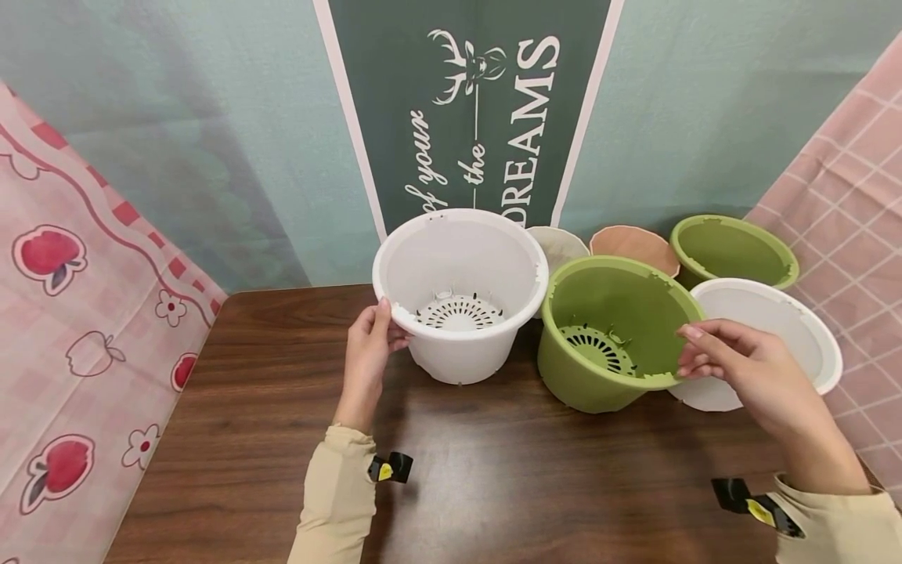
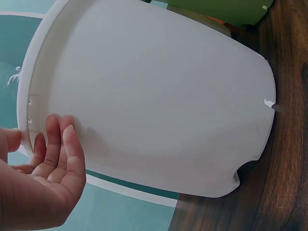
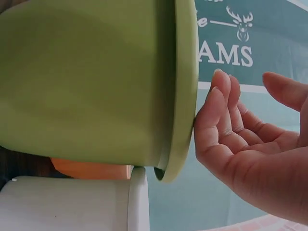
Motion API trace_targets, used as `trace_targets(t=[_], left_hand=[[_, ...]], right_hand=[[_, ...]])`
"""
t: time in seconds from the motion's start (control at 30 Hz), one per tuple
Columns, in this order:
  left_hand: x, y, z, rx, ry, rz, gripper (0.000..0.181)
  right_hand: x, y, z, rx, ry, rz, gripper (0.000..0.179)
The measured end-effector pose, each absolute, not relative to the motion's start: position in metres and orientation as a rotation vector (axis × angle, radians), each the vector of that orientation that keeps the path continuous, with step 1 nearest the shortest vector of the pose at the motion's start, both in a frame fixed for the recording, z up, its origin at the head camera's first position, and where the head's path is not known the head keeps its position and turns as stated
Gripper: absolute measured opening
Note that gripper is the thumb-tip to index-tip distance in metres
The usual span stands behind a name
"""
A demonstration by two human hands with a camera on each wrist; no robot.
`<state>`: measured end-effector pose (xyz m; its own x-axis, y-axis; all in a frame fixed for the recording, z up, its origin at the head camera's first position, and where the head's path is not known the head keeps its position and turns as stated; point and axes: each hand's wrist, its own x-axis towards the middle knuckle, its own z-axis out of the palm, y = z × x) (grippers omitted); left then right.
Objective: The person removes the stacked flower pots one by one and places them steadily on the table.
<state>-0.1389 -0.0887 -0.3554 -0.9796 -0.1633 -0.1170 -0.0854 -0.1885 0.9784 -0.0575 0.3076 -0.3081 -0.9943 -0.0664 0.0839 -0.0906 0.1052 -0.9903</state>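
A white plastic flower pot [image 1: 461, 356] with a slotted bottom stands at the middle back of the table. My left hand [image 1: 366, 345] pinches its near left rim, the thumb over the edge and the fingers below it. In the left wrist view those fingers lie along the outer wall of the white pot [image 2: 163, 96]. To the right, a green flower pot [image 1: 592, 384] leans slightly. My right hand [image 1: 747, 368] is beside its right rim, fingers loosely bent. In the right wrist view the thumb stands apart and the fingers are against or very near the rim of the green pot [image 3: 96, 82].
Behind and right of the green pot stand another white pot [image 1: 796, 333], a second green pot [image 1: 740, 247], a peach-coloured pot [image 1: 634, 244] and a smaller whitish pot [image 1: 557, 244]. Brown wooden table [image 1: 493, 470] lies in front. Fabric hangs at the back and both sides.
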Motion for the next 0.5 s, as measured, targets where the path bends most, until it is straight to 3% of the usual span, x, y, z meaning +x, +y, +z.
trace_targets(t=[0.3, 0.5], left_hand=[[-0.131, -0.092, -0.356, 0.289, -2.011, -2.259, 0.034], [-0.127, -0.096, -0.358, 0.267, -2.066, -2.200, 0.039]], right_hand=[[-0.052, 0.290, -0.308, 0.168, -2.261, 2.004, 0.018], [-0.047, 0.276, -0.307, 0.131, -2.444, 1.690, 0.019]])
